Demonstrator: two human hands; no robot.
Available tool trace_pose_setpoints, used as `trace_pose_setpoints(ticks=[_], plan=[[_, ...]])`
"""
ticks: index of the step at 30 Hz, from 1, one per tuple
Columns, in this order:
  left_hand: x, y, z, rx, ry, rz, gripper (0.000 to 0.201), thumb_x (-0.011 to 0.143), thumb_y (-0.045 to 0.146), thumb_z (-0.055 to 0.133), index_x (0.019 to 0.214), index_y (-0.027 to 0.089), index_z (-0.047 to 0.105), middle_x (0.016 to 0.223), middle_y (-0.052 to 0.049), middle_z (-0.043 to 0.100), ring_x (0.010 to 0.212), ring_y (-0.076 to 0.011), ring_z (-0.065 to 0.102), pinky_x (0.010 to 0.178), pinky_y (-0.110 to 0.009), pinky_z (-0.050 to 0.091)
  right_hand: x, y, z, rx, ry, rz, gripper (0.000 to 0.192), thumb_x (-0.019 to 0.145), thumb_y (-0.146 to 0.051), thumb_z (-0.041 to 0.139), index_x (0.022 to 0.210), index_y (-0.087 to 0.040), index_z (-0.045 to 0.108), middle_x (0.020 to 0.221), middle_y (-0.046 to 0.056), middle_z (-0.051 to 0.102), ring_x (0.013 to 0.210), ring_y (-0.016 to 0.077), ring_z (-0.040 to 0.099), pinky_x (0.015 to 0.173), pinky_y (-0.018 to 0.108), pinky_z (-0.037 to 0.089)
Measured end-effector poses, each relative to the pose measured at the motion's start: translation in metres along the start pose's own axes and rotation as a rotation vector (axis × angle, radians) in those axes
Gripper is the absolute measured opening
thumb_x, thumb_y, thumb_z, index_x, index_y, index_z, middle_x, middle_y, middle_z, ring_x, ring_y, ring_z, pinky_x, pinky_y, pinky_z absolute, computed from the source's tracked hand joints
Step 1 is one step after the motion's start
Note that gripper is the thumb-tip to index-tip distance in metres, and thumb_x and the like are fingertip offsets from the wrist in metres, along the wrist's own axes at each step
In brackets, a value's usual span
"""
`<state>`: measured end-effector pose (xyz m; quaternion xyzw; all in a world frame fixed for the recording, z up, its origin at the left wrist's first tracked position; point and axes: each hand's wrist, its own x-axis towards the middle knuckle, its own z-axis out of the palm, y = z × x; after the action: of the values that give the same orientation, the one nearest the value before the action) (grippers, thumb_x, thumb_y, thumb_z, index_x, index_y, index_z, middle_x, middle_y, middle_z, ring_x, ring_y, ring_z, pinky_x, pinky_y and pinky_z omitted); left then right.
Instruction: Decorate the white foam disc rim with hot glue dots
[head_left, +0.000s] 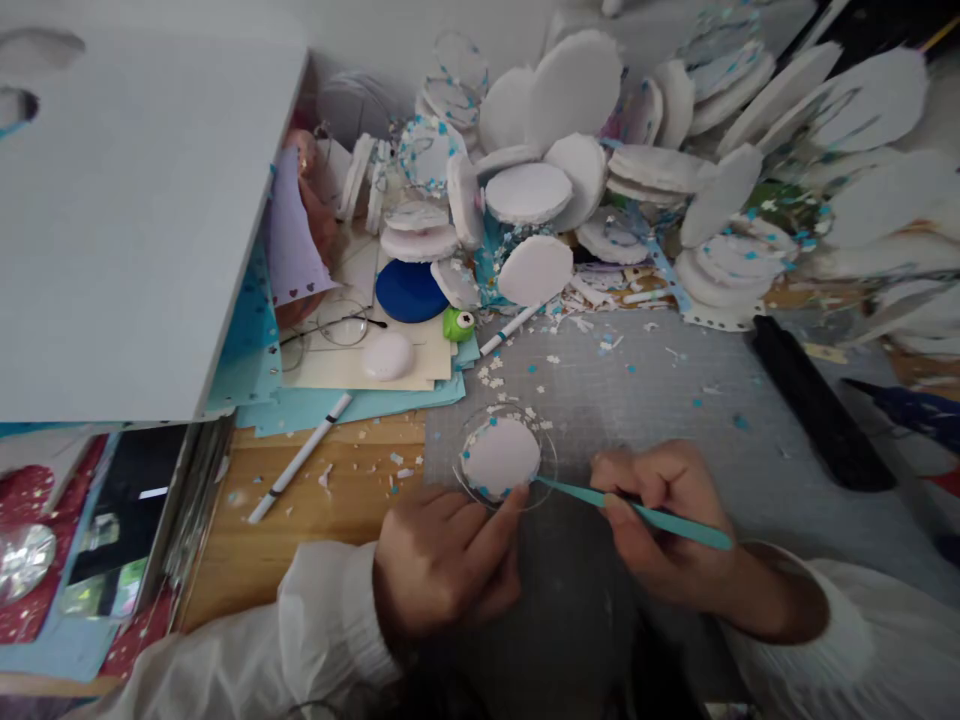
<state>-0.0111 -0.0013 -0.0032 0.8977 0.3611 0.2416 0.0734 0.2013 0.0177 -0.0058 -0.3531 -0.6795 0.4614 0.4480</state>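
Observation:
A white foam-like disc lies flat on the grey cutting mat inside a thin clear ring. Small blue and white flower-shaped bits dot the disc's edge. My left hand rests at the near side, its index finger stretched out to the disc's lower right edge and the other fingers curled. Between the thumb and fingers of my right hand is a pair of teal tweezers. Their pointed tip meets the disc's right edge, close to my left fingertip. Whether the tip pinches a bit is too small to tell.
Many white discs crowd the back. A green craft punch, blue round lid, glasses and white pen lie left of the mat. On the right are a black bar-shaped object and scattered confetti.

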Motion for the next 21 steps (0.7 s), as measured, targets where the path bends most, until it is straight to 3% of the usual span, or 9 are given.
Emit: trace_pose_setpoints(ticks=[21], plan=[[0.0011, -0.0022, 0.0006, 0.000, -0.051, -0.015, 0.035, 0.078, 0.013, 0.053, 0.112, 0.008, 0.059, 0.057, 0.003, 0.061, 0.047, -0.0145, 0.055, 0.042, -0.030, 0.042, 0.0017, -0.0023, -0.0035, -0.090, 0.029, -0.010, 0.026, 0.079, -0.005, 0.047, 0.078, -0.025, 0.030, 0.059, -0.006, 0.035, 0.045, 0.0089, 0.035, 0.042, 0.024, 0.030]])
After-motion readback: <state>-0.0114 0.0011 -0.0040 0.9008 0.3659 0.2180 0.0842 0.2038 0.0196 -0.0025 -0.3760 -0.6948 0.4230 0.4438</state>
